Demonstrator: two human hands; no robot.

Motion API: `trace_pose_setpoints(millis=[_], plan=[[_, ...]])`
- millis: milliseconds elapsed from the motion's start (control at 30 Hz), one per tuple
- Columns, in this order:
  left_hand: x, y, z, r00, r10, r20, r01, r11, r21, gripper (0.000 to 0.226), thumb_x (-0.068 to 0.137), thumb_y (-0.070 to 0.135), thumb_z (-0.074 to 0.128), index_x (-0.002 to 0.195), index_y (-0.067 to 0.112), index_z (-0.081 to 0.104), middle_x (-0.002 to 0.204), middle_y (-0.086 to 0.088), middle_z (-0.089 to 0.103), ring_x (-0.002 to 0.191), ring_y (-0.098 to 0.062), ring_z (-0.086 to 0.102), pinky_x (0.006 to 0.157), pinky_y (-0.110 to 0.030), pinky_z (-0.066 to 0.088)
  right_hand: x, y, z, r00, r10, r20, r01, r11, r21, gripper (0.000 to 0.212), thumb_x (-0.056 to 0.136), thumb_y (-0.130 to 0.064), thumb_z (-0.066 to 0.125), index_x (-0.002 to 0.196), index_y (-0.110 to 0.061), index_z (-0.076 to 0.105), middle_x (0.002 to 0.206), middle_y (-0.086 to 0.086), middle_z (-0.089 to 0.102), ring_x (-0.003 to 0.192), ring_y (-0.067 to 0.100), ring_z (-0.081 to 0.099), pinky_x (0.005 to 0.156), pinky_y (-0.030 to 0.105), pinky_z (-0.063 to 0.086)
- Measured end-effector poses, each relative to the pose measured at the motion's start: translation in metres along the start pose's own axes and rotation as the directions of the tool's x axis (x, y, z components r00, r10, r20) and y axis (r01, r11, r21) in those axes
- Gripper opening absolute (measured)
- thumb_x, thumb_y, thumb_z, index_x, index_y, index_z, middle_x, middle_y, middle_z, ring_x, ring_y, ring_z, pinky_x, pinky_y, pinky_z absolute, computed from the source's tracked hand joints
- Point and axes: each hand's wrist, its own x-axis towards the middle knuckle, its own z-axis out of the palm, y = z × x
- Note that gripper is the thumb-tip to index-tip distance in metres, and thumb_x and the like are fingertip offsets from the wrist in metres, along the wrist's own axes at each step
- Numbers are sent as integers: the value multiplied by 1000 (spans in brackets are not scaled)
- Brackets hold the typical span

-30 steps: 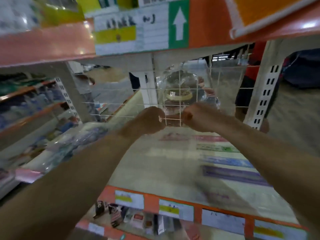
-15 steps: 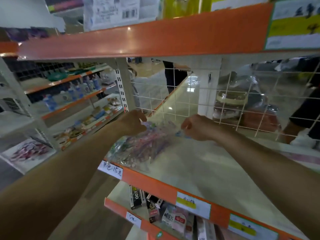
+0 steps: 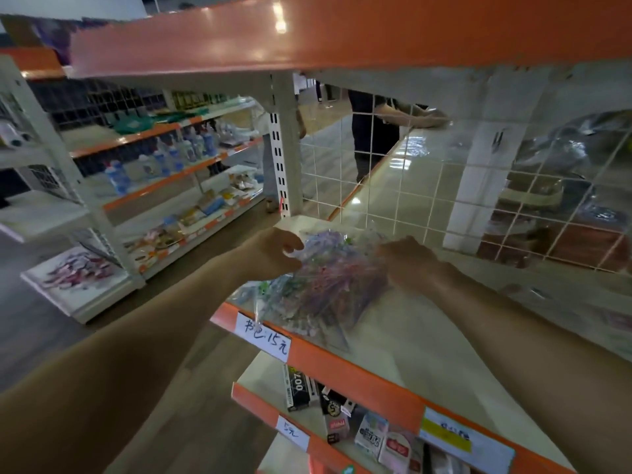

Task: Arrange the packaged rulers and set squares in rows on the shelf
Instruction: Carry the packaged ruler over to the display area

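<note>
You are early in the job, as far as this view shows; the packets (image 3: 318, 285) of rulers and set squares lie in one loose, overlapping heap at the left end of the shelf (image 3: 427, 340), with their colours tangled under clear plastic and no row formed yet. The near edge of the heap reaches the orange front lip (image 3: 345, 360), just above the handwritten price label (image 3: 262, 333); a flap of plastic hangs over that lip. The far edge stops short of the wire grid (image 3: 369, 172) at the back. To the right of the heap the cream board shows bare as far as your arm lets you see; so, by my judgement, all the sorting, squaring up and spreading out is left to do.

Both your arms reach forward and slightly up, forearms converging on the heap from either side. Your left hand (image 3: 273, 256) sits at the heap's upper left corner, fingers curled, thumb and fingertips pinching the plastic of a top packet. Your right hand (image 3: 408, 265) lies against the right side, its back toward you and knuckles bent over the packets; its fingertips are hidden, so I cannot tell whether it grips a packet or only steadies the heap. Small boxed goods (image 3: 371, 436) sit on the tier below, well apart from your work.
</note>
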Motion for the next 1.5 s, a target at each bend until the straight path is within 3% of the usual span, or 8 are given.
trace_pose_setpoints(millis=[167, 300, 467, 633, 767, 967, 1167, 1500], plan=[[4, -4, 10, 998, 3, 59, -1, 999, -33, 43, 86, 34, 65, 127, 22, 57, 127, 1, 56, 111, -14, 53, 93, -22, 39, 4, -8, -16, 997, -64, -29, 67, 994, 84, 35, 95, -23, 49, 129, -28, 56, 132, 6, 55, 122, 28, 50, 97, 32, 40], [2, -2, 11, 1000, 7, 19, -5, 996, -93, 45, 86, 34, 66, 127, 20, 57, 122, 0, 58, 109, -15, 54, 92, -23, 40, 1, -13, -47, 982, -179, -60, 187, 969, 162, 32, 94, -32, 51, 122, -24, 62, 125, 3, 61, 113, 25, 56, 93, 32, 44], [-3, 19, 7, 984, 125, -123, -150, 965, -213, 19, 92, 18, 59, 104, 4, 65, 87, -1, 57, 81, -14, 52, 65, -12, 38, -5, -19, -82, 940, -219, -262, 304, 887, 348, 31, 94, -31, 50, 106, -10, 68, 101, 7, 69, 93, 23, 64, 86, 37, 51], [-2, 25, -3, 982, -134, -131, 41, 836, -548, 19, 98, 18, 50, 89, 11, 65, 75, -4, 63, 65, -14, 59, 66, -26, 48, 0, -17, -91, 928, -99, -360, 303, 764, 570, 45, 89, -31, 62, 130, -18, 46, 99, 3, 66, 83, 18, 64, 75, 30, 48], [-7, 13, -8, 971, -235, -49, 139, 716, -685, 19, 98, 17, 49, 89, 12, 64, 73, -6, 61, 60, -17, 59, 67, -32, 55, -2, -29, -63, 973, -206, -108, 228, 938, 263, 40, 88, -18, 61, 127, -18, 55, 121, 5, 61, 102, 20, 58, 83, 27, 44], [-8, 3, -3, 963, -268, -5, 188, 688, -701, 16, 97, 18, 51, 89, 13, 65, 74, -7, 62, 63, -19, 60, 69, -34, 55, -15, -76, -24, 879, -437, 192, 454, 889, -55, 73, 84, -10, 55, 149, -25, 26, 153, 1, 28, 138, 23, 30, 106, 38, 38], [-9, -5, 0, 962, -270, 35, 215, 673, -708, 15, 97, 19, 52, 95, 10, 65, 75, -7, 63, 67, -20, 62, 77, -40, 56, -20, -92, -11, 873, -483, 68, 481, 831, -278, 59, 87, -2, 53, 142, -10, 33, 144, 14, 31, 129, 31, 37, 95, 43, 45], [-13, -9, -1, 957, -288, 32, 223, 660, -718, 14, 95, 17, 54, 94, 9, 65, 75, -7, 63, 64, -19, 62, 70, -35, 55, -17, -86, -2, 856, -515, -38, 492, 836, -245, 57, 89, -4, 50, 142, -14, 33, 134, 9, 47, 122, 28, 43, 86, 41, 49]])
